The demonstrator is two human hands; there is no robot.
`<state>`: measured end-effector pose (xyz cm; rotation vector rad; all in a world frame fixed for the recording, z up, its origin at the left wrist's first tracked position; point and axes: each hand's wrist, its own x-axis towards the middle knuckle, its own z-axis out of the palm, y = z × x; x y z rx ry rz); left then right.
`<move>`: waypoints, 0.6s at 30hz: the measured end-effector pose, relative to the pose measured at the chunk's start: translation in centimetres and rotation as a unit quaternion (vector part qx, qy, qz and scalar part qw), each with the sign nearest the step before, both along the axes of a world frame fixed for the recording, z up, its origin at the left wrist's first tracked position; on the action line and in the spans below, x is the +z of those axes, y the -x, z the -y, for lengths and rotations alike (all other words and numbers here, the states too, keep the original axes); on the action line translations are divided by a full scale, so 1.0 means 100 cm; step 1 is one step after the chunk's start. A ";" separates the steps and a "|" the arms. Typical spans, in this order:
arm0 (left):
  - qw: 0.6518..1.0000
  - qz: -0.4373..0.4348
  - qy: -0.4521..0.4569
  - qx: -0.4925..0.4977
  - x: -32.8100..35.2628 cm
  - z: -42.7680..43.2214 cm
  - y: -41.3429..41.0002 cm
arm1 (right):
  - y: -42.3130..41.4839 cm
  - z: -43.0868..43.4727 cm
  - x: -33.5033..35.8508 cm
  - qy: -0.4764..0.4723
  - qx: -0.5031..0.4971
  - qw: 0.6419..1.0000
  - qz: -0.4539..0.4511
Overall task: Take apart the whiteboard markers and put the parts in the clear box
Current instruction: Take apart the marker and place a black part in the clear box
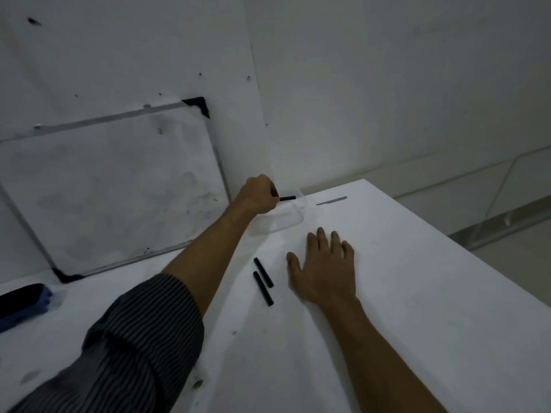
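Note:
My left hand (258, 193) is stretched out to the far edge of the white table (417, 293), closed around a thin black marker part (287, 198) that sticks out to the right above the clear box (286, 217). The box is shallow, transparent and hard to make out against the table. My right hand (323, 268) lies flat, palm down, fingers spread, holding nothing. Just left of it two black marker pieces (264, 281) lie side by side on the table.
A whiteboard (113, 189) with black corner caps leans against the wall at the left. A dark blue eraser (22, 304) sits at the table's left edge. A grey smear (331, 200) marks the table beyond the box. The table's right edge drops to the floor.

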<state>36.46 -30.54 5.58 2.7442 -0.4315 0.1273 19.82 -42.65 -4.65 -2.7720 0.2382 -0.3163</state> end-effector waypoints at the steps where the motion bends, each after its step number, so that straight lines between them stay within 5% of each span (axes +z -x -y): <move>1: 1.000 -0.017 -0.015 0.013 -0.006 0.003 -0.007 | 0.000 0.000 0.000 -0.002 0.000 1.000 0.002; 11: 0.994 -0.089 -0.054 0.039 -0.001 0.001 -0.017 | 0.001 0.001 0.004 -0.016 0.007 1.000 -0.002; 18: 0.998 -0.035 -0.024 -0.054 0.058 -0.043 0.099 | 0.011 0.000 0.018 -0.059 0.023 0.998 -0.006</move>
